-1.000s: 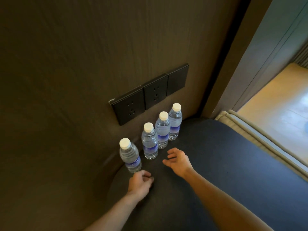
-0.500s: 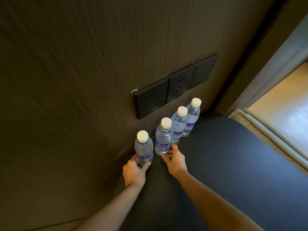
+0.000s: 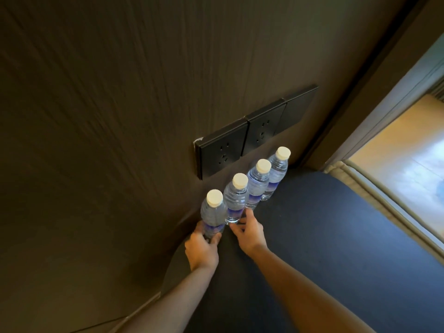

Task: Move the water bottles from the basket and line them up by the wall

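Several clear water bottles with white caps and blue labels stand upright in a row against the dark wall (image 3: pixel 120 116) on a dark surface (image 3: pixel 312 236). The nearest bottle (image 3: pixel 212 216) has my left hand (image 3: pixel 201 248) wrapped around its base. Beside it stands the second bottle (image 3: pixel 236 200); my right hand (image 3: pixel 248 233) has its spread fingers touching the base of this one. Two more bottles (image 3: pixel 258 185) (image 3: pixel 276 171) stand farther along the wall. No basket is in view.
Black wall sockets (image 3: pixel 242 143) sit just above the bottles. A beige padded edge (image 3: pixel 374 195) borders the dark surface on the right, with a bright floor (image 3: pixel 403 150) beyond it.
Both hands moved forward to the bottles. My left hand closed around the nearest bottle and brought it closer to the second one; my right hand reached the second bottle's base.
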